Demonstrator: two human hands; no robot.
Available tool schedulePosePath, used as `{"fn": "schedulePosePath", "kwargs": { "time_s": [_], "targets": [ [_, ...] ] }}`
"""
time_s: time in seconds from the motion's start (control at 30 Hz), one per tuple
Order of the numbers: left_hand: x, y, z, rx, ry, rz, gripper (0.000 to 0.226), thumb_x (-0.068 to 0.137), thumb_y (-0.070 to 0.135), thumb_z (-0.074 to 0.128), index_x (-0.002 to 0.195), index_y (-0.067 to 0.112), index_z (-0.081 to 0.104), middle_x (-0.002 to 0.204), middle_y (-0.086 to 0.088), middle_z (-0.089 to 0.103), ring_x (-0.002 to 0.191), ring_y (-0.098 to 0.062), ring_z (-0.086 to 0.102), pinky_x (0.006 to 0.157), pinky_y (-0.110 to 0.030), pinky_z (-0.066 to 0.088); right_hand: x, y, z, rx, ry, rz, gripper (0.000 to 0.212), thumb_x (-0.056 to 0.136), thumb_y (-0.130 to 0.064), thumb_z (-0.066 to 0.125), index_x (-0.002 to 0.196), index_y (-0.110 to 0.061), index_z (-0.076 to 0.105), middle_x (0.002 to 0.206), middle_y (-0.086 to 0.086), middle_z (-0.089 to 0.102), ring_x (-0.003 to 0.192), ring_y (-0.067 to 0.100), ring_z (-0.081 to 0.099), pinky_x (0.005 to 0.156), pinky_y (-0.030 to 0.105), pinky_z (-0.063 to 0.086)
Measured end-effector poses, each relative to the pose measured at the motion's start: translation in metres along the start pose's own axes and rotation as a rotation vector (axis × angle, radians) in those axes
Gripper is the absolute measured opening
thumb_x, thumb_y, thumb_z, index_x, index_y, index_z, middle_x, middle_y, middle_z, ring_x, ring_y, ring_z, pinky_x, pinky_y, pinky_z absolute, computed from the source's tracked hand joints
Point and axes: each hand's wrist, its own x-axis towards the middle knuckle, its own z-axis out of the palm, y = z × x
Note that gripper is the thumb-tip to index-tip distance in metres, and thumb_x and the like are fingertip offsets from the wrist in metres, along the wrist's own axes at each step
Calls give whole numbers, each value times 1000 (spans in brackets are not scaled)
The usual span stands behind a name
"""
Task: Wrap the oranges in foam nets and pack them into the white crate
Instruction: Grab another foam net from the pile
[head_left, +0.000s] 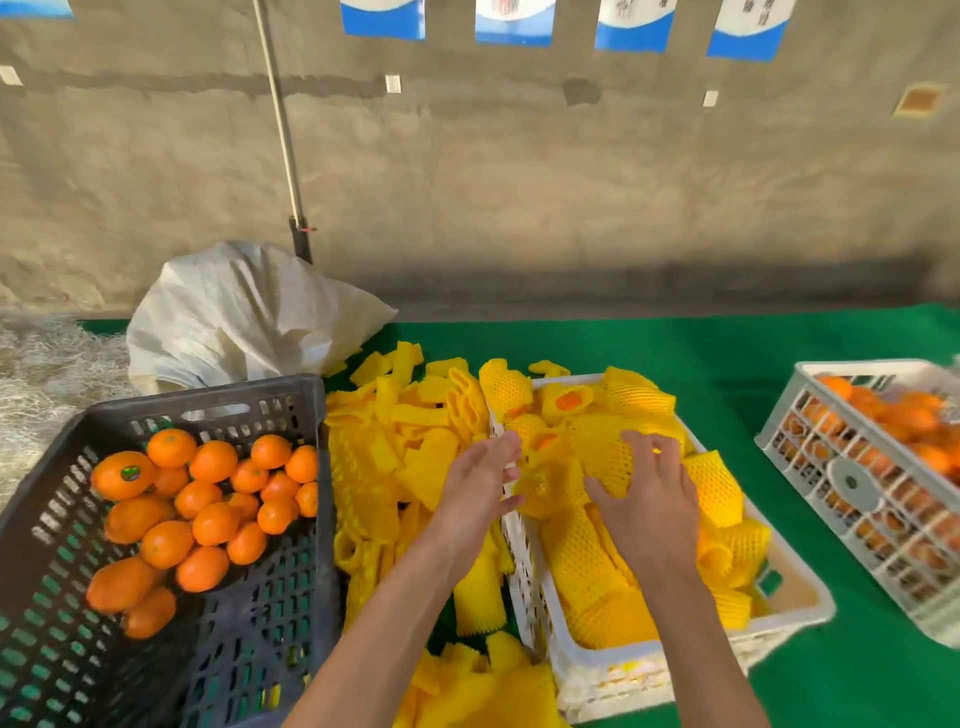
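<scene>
No legible text: blurred marks on the wall signs (514, 21) and an orange's sticker (131, 473).
</scene>
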Motion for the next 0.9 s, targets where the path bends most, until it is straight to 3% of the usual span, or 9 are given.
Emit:
{"fn": "schedulePosePath", "kwargs": {
  "time_s": [0.07, 0.17, 0.3, 0.4, 0.63, 0.7, 0.77, 0.83, 0.9],
  "targets": [
    [2, -5, 7, -5, -4, -18, 36, 98, 43, 67, 126, 20, 68, 128, -1, 69, 117, -19, 65, 86, -36, 62, -7, 9, 6, -204, -144, -43, 74, 85, -53, 72, 149, -29, 42, 149, 4, 41, 133, 30, 45, 113, 48, 31],
    [2, -8, 10, -24, 0, -40, 32, 99, 37, 68, 124, 17, 69, 125, -1, 70, 116, -21, 66, 83, -36, 61, -7, 6, 3, -199, -91, -77, 69, 89, -55, 67, 148, -25, 48, 150, 5, 45, 140, 27, 41, 122, 48, 18],
    [-2, -1, -7, -31, 62, 8, 19, 101, 30, 66, 113, 18, 73, 114, -1, 76, 102, -17, 72, 83, -37, 62, -6, -16, 0, -78, 118, -145, 55, 88, -44, 73, 135, -16, 61, 144, 10, 52, 136, 31, 45, 121, 52, 22],
    [-5, 5, -36, 7, 153, 88, 19, 103, 30, 62, 113, 16, 71, 115, 0, 74, 104, -19, 71, 84, -37, 62, -12, -50, 11, 65, 105, -271, 46, 91, -39, 71, 131, -17, 63, 141, 6, 55, 131, 29, 49, 118, 47, 27],
    [-15, 15, -148, -44, 406, 313, 17, 105, 21, 61, 105, 6, 69, 102, -12, 71, 88, -20, 74, 77, -33, 63, -44, -124, 81, 210, -258, -339, 51, 95, -46, 65, 140, -25, 54, 144, -5, 52, 136, 19, 44, 113, 36, 33],
    [-14, 11, -189, -1, 508, 232, 14, 105, 23, 60, 106, 9, 66, 101, -12, 68, 86, -19, 72, 75, -34, 64, -53, -134, 106, 230, -403, -321, 55, 95, -45, 65, 144, -26, 50, 146, -5, 50, 136, 20, 43, 111, 39, 37],
    [-6, 5, -229, 176, 616, 63, 18, 104, 27, 59, 115, 12, 61, 114, -12, 65, 95, -21, 68, 76, -38, 63, -62, -140, 132, 181, -580, -300, 60, 96, -43, 64, 150, -27, 42, 151, -6, 44, 138, 22, 41, 109, 40, 40],
    [6, -2, -266, 437, 657, -92, 33, 103, 27, 60, 129, 8, 54, 128, -16, 61, 111, -32, 63, 90, -49, 58, -74, -141, 157, 108, -720, -293, 65, 96, -41, 65, 154, -29, 35, 155, -6, 39, 139, 24, 40, 107, 39, 43],
    [19, -12, -296, 726, 642, -212, 47, 102, 27, 60, 141, 8, 44, 141, -20, 51, 128, -42, 50, 104, -51, 47, -86, -136, 183, 97, -794, -266, 68, 95, -40, 67, 153, -27, 35, 156, -4, 39, 139, 24, 43, 107, 38, 44]
  ]
}}
